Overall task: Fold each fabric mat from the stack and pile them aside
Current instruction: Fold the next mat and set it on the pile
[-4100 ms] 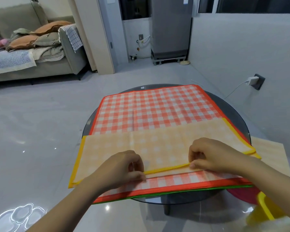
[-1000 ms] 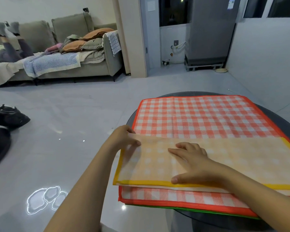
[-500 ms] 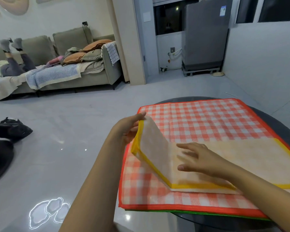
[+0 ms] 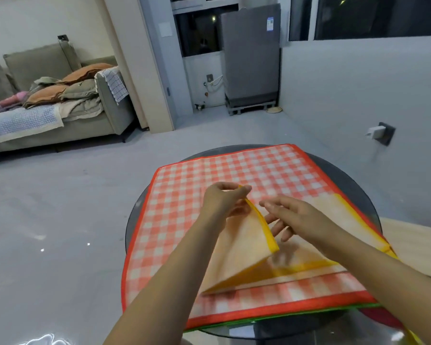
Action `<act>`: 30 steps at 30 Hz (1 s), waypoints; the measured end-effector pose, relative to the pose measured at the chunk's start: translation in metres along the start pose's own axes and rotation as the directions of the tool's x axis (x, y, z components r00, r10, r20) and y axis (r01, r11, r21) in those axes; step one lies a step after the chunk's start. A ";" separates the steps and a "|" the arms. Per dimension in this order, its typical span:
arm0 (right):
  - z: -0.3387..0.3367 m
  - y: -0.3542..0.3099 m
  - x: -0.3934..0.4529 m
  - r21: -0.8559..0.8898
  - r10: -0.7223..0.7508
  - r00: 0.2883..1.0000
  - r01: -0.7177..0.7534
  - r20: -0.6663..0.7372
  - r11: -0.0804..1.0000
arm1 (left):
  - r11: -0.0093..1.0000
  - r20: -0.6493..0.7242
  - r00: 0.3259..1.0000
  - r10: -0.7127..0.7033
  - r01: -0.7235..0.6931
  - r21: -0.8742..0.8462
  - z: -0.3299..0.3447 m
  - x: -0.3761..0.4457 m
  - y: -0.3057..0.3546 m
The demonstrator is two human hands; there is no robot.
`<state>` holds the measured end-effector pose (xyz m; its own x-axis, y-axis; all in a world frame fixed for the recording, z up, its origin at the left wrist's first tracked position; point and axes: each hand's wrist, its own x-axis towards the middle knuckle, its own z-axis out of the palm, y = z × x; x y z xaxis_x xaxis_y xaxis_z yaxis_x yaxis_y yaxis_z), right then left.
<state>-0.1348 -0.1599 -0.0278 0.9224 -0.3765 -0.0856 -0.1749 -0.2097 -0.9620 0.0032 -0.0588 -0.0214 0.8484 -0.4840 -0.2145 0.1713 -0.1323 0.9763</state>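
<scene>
Approx. 3 stacked mats [image 4: 234, 175], 2 hands [image 4: 224, 201]

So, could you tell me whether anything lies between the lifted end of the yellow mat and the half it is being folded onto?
Only the right hand, open, hovers there; the left hand pinches the yellow mat by its raised edge.

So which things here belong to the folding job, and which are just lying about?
Job: yellow mat, pinched by left hand; right hand open; red checked mat; table.
Lying about: sofa, clothes pile, fridge, wall plug.
</scene>
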 end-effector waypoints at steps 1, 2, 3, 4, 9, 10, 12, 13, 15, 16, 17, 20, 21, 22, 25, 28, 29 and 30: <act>0.001 0.003 -0.002 -0.029 0.021 1.000 -0.021 -0.004 0.999 | 1.000 -0.003 1.000 -0.009 0.009 0.026 0.006 0.002 -0.007; 0.001 0.007 -0.003 -0.077 0.032 0.999 -0.033 -0.016 0.996 | 0.998 -0.006 1.000 -0.016 0.017 0.053 0.011 0.003 -0.014; 0.002 0.011 -0.005 -0.146 0.031 0.999 -0.035 -0.029 0.989 | 0.997 -0.007 1.000 -0.022 0.022 0.078 0.016 0.004 -0.020; 0.004 0.014 -0.007 -0.224 0.024 0.999 -0.031 -0.037 0.974 | 0.994 -0.006 1.000 -0.022 0.022 0.106 0.019 0.005 -0.026; 0.011 0.027 -0.012 -0.536 0.000 0.998 -0.033 -0.061 0.844 | 0.963 0.013 1.000 0.002 -0.005 0.271 0.029 0.007 -0.040; 0.012 0.029 -0.012 -0.554 -0.010 0.998 -0.027 -0.064 0.832 | 0.950 0.013 1.000 0.012 -0.015 0.311 0.029 0.008 -0.041; 0.013 0.033 -0.012 -0.546 -0.022 0.997 -0.024 -0.078 0.838 | 0.902 0.024 0.997 0.068 -0.072 0.426 0.028 0.013 -0.041; 0.013 0.035 -0.012 -0.538 -0.022 0.996 -0.029 -0.087 0.842 | 0.853 0.036 0.991 0.126 -0.127 0.506 0.025 0.016 -0.042; 0.014 0.038 -0.010 -0.542 -0.028 0.994 -0.032 -0.102 0.840 | 0.713 0.048 0.967 0.249 -0.217 0.667 0.016 0.023 -0.044; 0.015 0.039 -0.010 -0.549 -0.034 0.994 -0.028 -0.103 0.835 | 0.662 0.054 0.958 0.281 -0.234 0.712 0.012 0.025 -0.044; 0.016 0.039 -0.010 -0.553 -0.038 0.994 -0.023 -0.099 0.833 | 0.629 0.079 0.953 0.291 -0.253 0.735 0.007 0.028 -0.046; 0.017 0.042 -0.010 -0.558 -0.038 0.996 -0.016 -0.085 0.830 | 0.602 0.173 0.956 0.236 -0.284 0.746 0.001 0.032 -0.046; 0.018 0.043 -0.009 -0.562 -0.034 0.996 -0.021 -0.087 0.827 | 0.599 0.185 0.959 0.216 -0.280 0.751 0.001 0.032 -0.046; 0.018 0.044 -0.009 -0.569 -0.031 0.996 -0.024 -0.086 0.822 | 0.597 0.193 0.960 0.205 -0.278 0.752 0.001 0.033 -0.046; 0.019 0.045 -0.007 -0.600 -0.022 0.996 -0.034 -0.086 0.799 | 0.585 0.192 0.967 0.165 -0.253 0.771 -0.002 0.032 -0.043; 0.014 0.044 0.001 -0.632 -0.033 0.992 -0.050 -0.119 0.774 | 0.597 0.147 0.978 0.147 -0.206 0.775 -0.014 0.029 -0.038; 0.012 0.045 0.005 -0.636 -0.052 0.990 -0.046 -0.135 0.770 | 0.607 0.121 0.983 0.138 -0.180 0.774 -0.019 0.027 -0.036; 0.009 0.046 0.011 -0.636 -0.070 0.986 -0.043 -0.151 0.771 | 0.615 0.092 0.988 0.127 -0.151 0.774 -0.025 0.024 -0.035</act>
<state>-0.1297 -0.1651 -0.0750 0.8698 -0.4930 0.0225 -0.3929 -0.7193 -0.5729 0.0302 -0.0445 -0.0599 0.8135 -0.5744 -0.0910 -0.4103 -0.6778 0.6101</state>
